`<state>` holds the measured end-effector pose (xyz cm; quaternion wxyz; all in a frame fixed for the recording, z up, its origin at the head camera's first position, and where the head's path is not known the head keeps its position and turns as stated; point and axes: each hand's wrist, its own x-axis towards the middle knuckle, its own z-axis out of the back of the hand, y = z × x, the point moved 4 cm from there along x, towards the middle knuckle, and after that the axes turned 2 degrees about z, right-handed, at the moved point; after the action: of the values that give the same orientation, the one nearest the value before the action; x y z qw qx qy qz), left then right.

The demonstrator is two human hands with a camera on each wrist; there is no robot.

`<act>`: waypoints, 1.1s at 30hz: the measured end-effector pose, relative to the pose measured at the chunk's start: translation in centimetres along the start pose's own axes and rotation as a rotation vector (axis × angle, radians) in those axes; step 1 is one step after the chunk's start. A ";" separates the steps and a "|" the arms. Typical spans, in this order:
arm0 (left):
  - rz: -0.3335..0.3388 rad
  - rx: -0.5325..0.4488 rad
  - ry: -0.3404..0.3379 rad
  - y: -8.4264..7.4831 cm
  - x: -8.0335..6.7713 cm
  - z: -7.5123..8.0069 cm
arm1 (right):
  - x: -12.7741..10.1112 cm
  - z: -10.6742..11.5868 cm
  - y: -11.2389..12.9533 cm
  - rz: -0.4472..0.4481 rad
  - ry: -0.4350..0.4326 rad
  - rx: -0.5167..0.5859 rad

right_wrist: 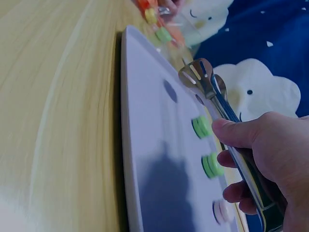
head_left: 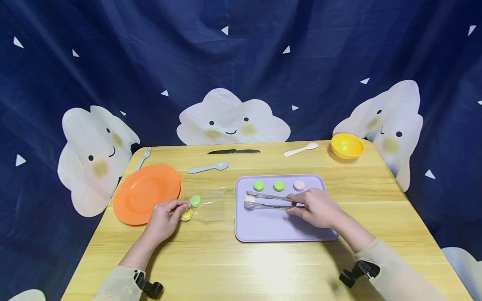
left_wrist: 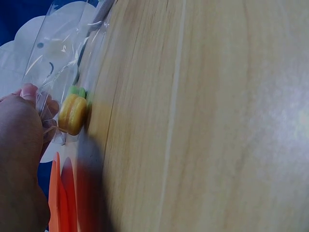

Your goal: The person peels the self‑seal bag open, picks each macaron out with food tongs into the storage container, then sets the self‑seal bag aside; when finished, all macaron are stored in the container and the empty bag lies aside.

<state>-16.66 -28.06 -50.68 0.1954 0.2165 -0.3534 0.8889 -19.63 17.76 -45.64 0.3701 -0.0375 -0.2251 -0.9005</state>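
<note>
My left hand (head_left: 165, 219) pinches the end of a clear plastic bag (head_left: 214, 204) lying toward the tray. Inside the bag are a green macaron (head_left: 195, 201) and a yellow macaron (left_wrist: 73, 114). My right hand (head_left: 314, 207) grips metal tongs (right_wrist: 227, 108) with slotted tips, which point left over the lilac tray (head_left: 278, 232). A whitish round piece (head_left: 250, 199) shows between the tong tips in the head view; I cannot tell if they hold it. Along the tray's far side sit two green macarons (head_left: 278, 185) and a pale pink macaron (head_left: 299, 185).
An orange plate (head_left: 147, 194) lies beside my left hand, with a fork (head_left: 143, 158) behind it. Farther back are a grey spoon (head_left: 208, 167), a black knife (head_left: 233, 151), a pale spoon (head_left: 300, 149) and a yellow bowl (head_left: 347, 146). A dark blue curtain (head_left: 256, 62) hangs behind the table.
</note>
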 end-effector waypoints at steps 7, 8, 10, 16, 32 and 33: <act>0.003 0.003 -0.004 0.0 -0.1 0.3 | -1.6 0.3 -1.3 -0.029 0.001 -0.008; 0.004 0.004 -0.005 0.0 -0.1 0.3 | -1.7 0.2 -1.4 -0.034 0.007 -0.010; 0.003 0.006 -0.007 -0.1 -0.1 0.3 | -1.8 0.1 -1.6 -0.046 0.020 -0.012; 0.003 0.009 -0.005 -0.1 0.0 0.3 | -1.6 0.0 -1.7 -0.087 0.047 0.003; 0.005 0.004 0.005 -0.5 0.1 0.2 | 4.4 -2.6 2.9 0.095 -0.006 0.043; 0.005 0.004 0.006 -0.5 0.1 0.2 | 4.9 -3.0 3.3 0.104 0.002 0.038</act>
<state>-16.46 -27.87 -50.23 0.1940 0.2136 -0.3517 0.8905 -20.63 11.23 -45.93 0.4173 -0.0413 -0.2398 -0.8756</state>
